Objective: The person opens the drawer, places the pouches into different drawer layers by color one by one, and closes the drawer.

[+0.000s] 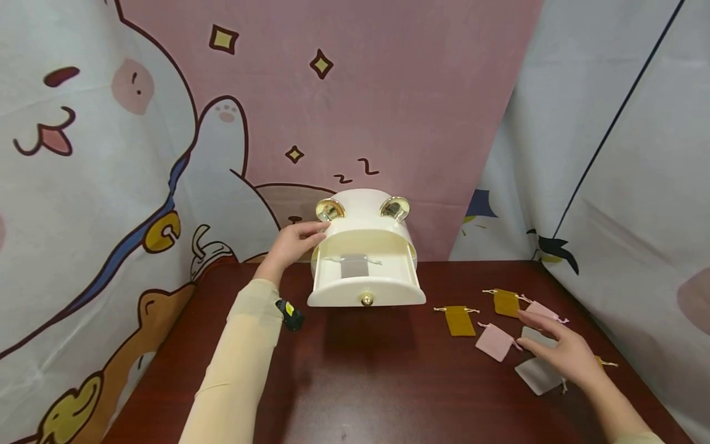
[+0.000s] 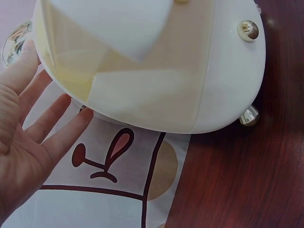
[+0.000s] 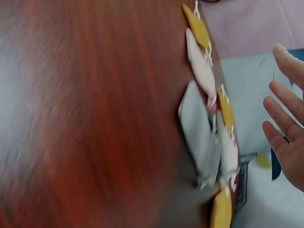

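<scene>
A white box point(image 1: 363, 213) with gold, ear-like knobs stands at the table's back, its drawer point(image 1: 333, 295) pulled out. A grey drawstring pouch point(image 1: 355, 266) lies inside the drawer. My left hand point(image 1: 289, 250) rests its fingertips at the box's left side; the left wrist view shows those fingers point(image 2: 71, 128) spread loosely along the edge. Over a group of small pouches at the right hovers my right hand point(image 1: 566, 348), fingers apart and nothing between them. Nearest below it are a grey pouch point(image 1: 537, 375) and a pink pouch point(image 1: 493, 342).
Two mustard pouches point(image 1: 460, 322) and another pink pouch point(image 1: 546, 310) lie farther back on the dark red-brown table point(image 1: 388, 394). Part of one more mustard pouch point(image 3: 221, 209) shows beyond the right hand. A printed cloth point(image 1: 416, 123) hangs behind and at the sides.
</scene>
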### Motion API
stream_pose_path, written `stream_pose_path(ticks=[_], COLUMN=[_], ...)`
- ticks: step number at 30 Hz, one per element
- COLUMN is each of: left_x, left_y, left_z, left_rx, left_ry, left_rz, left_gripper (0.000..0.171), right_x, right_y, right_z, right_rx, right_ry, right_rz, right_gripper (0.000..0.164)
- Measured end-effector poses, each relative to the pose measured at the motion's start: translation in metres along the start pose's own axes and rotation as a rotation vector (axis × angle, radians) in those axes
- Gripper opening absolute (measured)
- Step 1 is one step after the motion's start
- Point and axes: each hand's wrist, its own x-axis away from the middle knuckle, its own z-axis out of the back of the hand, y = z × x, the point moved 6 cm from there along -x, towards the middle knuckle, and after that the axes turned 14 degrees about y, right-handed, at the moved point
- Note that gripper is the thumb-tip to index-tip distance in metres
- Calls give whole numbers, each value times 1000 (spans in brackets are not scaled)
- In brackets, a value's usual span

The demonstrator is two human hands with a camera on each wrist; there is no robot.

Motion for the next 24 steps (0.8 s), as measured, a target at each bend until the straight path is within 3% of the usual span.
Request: stream_pose_path(ticks=[8, 15, 18, 24], left_x=[-1, 0, 1, 0], left_y=[-1, 0, 0, 0], left_z=[-1, 0, 0, 0], left_rx=[-4, 0, 5, 7], left_ry=[1, -4, -5, 0], left_rz=[-7, -7, -3, -3], left_gripper=[38, 39, 39, 38], right_x=[13, 17, 20, 25], right_y=[34, 64, 71, 75], right_z=[11, 17, 18, 19], right_rx=[2, 46, 76, 104], right_ry=[26, -20, -45, -43], right_rz=[13, -118, -143, -103], right_gripper=[59, 65, 67, 63])
